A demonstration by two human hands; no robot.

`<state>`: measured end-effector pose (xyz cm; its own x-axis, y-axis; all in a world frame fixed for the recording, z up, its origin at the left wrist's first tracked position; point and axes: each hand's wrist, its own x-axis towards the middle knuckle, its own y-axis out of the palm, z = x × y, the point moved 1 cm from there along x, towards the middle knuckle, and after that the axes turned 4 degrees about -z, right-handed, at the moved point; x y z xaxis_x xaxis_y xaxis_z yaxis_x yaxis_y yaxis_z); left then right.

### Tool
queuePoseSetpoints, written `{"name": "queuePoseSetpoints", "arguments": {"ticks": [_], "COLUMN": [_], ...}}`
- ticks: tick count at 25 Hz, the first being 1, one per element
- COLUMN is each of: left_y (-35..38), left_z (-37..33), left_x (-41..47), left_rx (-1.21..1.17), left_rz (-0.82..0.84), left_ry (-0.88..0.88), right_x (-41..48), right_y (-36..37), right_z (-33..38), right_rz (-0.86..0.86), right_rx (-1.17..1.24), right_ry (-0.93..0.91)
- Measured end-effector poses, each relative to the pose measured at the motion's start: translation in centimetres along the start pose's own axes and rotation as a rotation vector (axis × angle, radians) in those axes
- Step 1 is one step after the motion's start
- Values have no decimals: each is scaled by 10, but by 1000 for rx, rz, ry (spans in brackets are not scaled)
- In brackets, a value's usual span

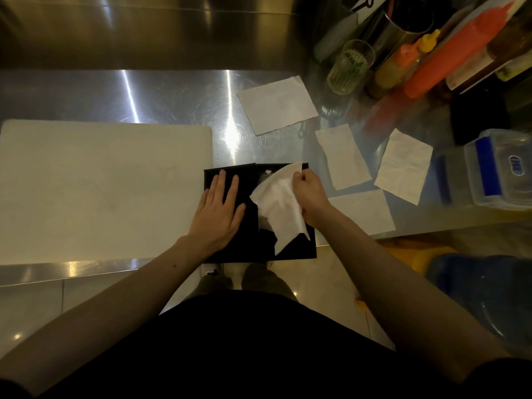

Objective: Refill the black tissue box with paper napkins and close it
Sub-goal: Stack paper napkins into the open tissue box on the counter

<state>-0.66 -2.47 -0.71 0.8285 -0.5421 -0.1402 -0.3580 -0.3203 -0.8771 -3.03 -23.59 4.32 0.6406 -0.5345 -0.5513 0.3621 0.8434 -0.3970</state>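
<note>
The black tissue box (293,250) lies flat at the front edge of the steel counter, partly overhanging it. My left hand (217,210) rests flat on the box's left half, fingers spread. My right hand (309,191) pinches a crumpled white napkin (280,210) that hangs over the box's right half, where the box looks open. Several flat white napkins lie to the right on the counter: a large one (277,105) further back, two (342,156) (403,165) in the middle, one (365,210) just beside my right wrist.
A white cutting board (100,191) fills the counter to the left of the box. At the back right stand a glass (349,66), sauce bottles (460,50) and a clear plastic container with blue clips (501,168). The counter edge (86,273) runs just below the box.
</note>
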Motion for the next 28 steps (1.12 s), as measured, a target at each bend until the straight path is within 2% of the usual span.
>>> {"name": "queuePoseSetpoints", "arguments": {"ticks": [3, 6, 8, 10, 12, 18, 22, 24, 26, 28], "left_y": [-1, -1, 0, 0, 0, -1, -1, 0, -1, -1], "left_z": [2, 0, -2, -2, -2, -1, -1, -2, -2, -3], "left_x": [-1, -1, -1, 0, 0, 0, 0, -1, 0, 0], "left_rx": [-5, 9, 36, 40, 36, 39, 41, 34, 29, 33], "left_rz": [-2, -6, -15, -15, -10, -11, -8, -8, -7, -3], "left_ry": [2, 9, 9, 4, 1, -1, 1, -1, -8, -7], "right_x": [-8, -2, -3, -10, -16, -25, -33, -42, -50, -48], "right_y": [-8, -7, -4, -1, 1, 2, -5, -4, 11, 30], "right_z": [9, -1, -10, -18, -23, -17, -17, -19, -21, -28], "right_rz": [53, -55, -153, -178, -175, -178, -325, -360, -252, -113], "right_rx": [230, 262, 43, -253, -374, -518, -859, -873, -787, -757], "right_ry": [109, 120, 6, -206, -336, -413, -454, -583, -713, -683]}}
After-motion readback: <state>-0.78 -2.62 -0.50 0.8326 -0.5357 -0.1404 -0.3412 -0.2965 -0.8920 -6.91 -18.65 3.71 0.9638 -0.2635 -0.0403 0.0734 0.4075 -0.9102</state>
